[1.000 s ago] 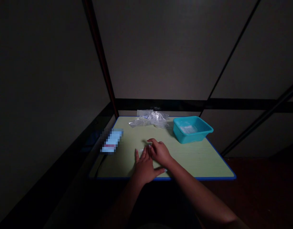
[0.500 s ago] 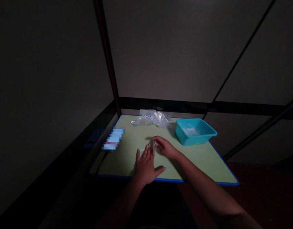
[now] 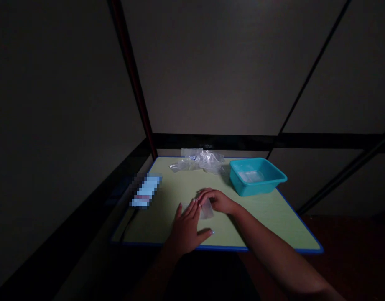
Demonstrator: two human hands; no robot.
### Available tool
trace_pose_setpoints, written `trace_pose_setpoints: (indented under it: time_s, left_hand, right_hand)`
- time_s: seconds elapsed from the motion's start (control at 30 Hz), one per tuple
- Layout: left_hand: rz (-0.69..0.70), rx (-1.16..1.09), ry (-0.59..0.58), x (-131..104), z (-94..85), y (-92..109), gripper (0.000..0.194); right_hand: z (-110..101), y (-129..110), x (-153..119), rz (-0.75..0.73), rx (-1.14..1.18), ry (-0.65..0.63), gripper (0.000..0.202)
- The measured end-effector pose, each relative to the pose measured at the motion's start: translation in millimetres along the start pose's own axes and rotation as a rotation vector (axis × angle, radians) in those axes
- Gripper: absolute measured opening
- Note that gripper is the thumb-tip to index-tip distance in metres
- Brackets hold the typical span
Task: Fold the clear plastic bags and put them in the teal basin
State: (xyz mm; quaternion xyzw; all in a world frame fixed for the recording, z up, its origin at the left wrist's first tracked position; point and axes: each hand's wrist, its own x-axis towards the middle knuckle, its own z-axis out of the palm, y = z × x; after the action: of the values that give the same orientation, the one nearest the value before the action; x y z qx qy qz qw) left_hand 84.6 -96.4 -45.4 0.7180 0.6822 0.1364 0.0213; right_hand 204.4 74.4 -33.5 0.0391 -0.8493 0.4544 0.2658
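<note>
A small clear plastic bag [image 3: 206,210] lies near the front of the table, partly covered by both hands. My left hand [image 3: 187,232] rests flat over its left part, fingers spread and thumb pointing right. My right hand [image 3: 220,201] comes from the right with its fingers curled together over the bag's upper edge, beside my left fingertips. Whether the fingers pinch the plastic or only press on it is partly hidden.
The light green table [image 3: 261,221] has a blue rim. A turquoise basin [image 3: 258,184] stands at the right, with clear plastic inside. Crumpled clear plastic [image 3: 200,160] lies at the back edge. A blurred phone-like screen [image 3: 146,191] is at the left. Walls stand behind and left.
My right hand has folded the upright plastic down, so it now lies flatter to the right. Its fingers have come against my left fingertips. The view has shifted slightly.
</note>
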Motion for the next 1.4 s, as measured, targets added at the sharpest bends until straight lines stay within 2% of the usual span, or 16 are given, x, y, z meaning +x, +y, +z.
trace_pose_setpoints:
  time_s: [0.1, 0.23, 0.37, 0.5, 0.6, 0.7, 0.8, 0.9, 1.03, 1.2, 1.3, 1.4]
  left_hand:
    - [0.022, 0.055, -0.012, 2, -7.7, -5, 0.077]
    - [-0.042, 0.095, 0.050, 0, -9.8, -6, 0.068]
    - [-0.038, 0.015, 0.135, -5, -2.7, -3, 0.056]
    - [-0.099, -0.093, 0.294, -8, 0.9, -4, 0.031]
    - [-0.169, -0.108, 0.326, -11, -0.4, -5, 0.009]
    - [-0.210, -0.126, 0.310, -14, -0.9, -5, 0.016]
    - [-0.272, -0.203, 0.301, -17, 0.6, -4, 0.009]
    - [-0.315, -0.261, 0.291, -18, 2.3, -4, 0.007]
    - [-0.340, -0.281, 0.283, -15, 0.3, -2, 0.015]
    - [-0.371, -0.286, 0.255, -12, -6.5, 2, 0.015]
    - [-0.399, -0.322, 0.238, -10, -9.1, 2, 0.017]
    - [-0.445, -0.391, 0.224, -10, -10.2, 1, 0.017]
  right_hand:
    - [1, 1, -2, -0.027, -0.044, 0.040, 0.008]
    - [1, -2, -5, -0.014, -0.101, 0.088, 0.017]
    - [6, -8, -7, 0.063, -0.011, 0.017, 0.022]
    - [13, -10, -12, 0.248, 0.060, -0.046, 0.021]
    - [15, -11, -13, 0.255, 0.062, -0.091, 0.018]
    - [14, -12, -12, 0.205, 0.002, -0.120, 0.018]
    - [13, -13, -11, 0.175, -0.088, -0.146, 0.019]
    - [11, -14, -11, 0.206, -0.076, -0.206, 0.023]
    - [13, -12, -10, 0.240, -0.023, -0.230, 0.025]
    - [20, -9, -10, 0.316, 0.098, -0.169, 0.021]
    - [22, -9, -11, 0.356, 0.161, -0.123, 0.029]
    - [24, -9, -12, 0.365, 0.142, -0.075, 0.028]
